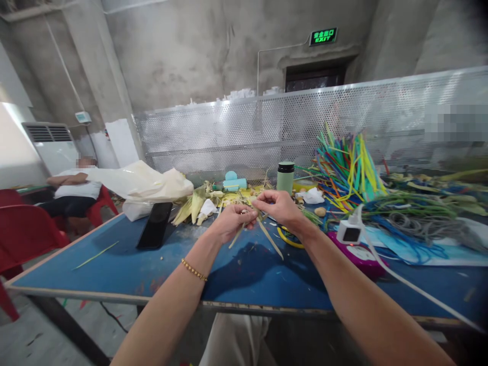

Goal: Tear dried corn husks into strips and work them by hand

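Just above the middle of the blue table (183,277), my left hand (233,222) and my right hand (281,207) meet, both with fingers pinched together. Between them are thin pale-green strips of dried leaf, perhaps husk; one strip (272,241) hangs down toward the tabletop. My left fingers grip the strips from the left, and the right thumb and forefinger pinch them from above. The fingers partly hide where the strips cross. Dried husks (195,206) lie beyond my left hand. A yellow ring (287,239) lies below my right wrist.
A black phone (154,226) and a white plastic bag (148,185) are at left. A green cup (285,178) stands behind my right hand. To the right are colored strips (351,173), a white plug (348,231) on a purple base, and cords. A person sits far left.
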